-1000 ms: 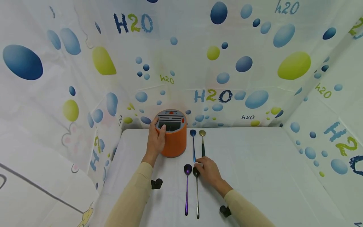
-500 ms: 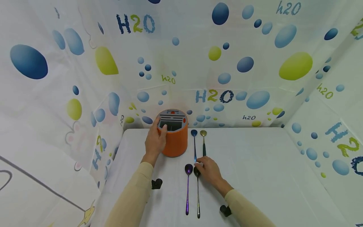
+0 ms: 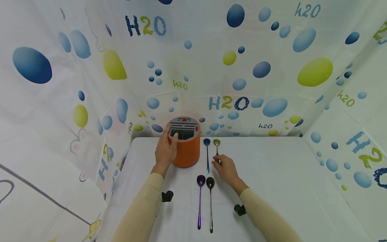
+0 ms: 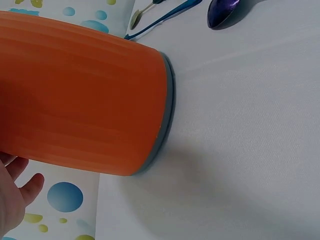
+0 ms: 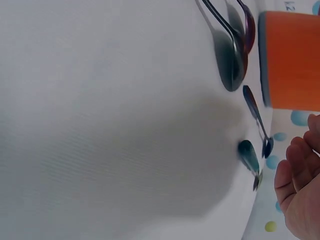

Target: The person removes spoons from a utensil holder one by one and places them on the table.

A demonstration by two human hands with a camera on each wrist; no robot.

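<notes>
Right of the orange container (image 3: 187, 153) our left hand (image 3: 166, 152) grips, the gold spoon (image 3: 216, 142) lies under our loose, empty right hand (image 3: 226, 169), probably being light, stiff, best pinched by its dark handle (image 5: 248, 151).

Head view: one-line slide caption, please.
Left hand holding an orange canister, right hand at a gold-bowled spoon, three other spoons lying on the white tabletop.

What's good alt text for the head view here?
A person's left hand holds an orange container; the right hand partly covers a gold spoon. A blue spoon, purple spoon and dark spoon lie on a white table.
</notes>
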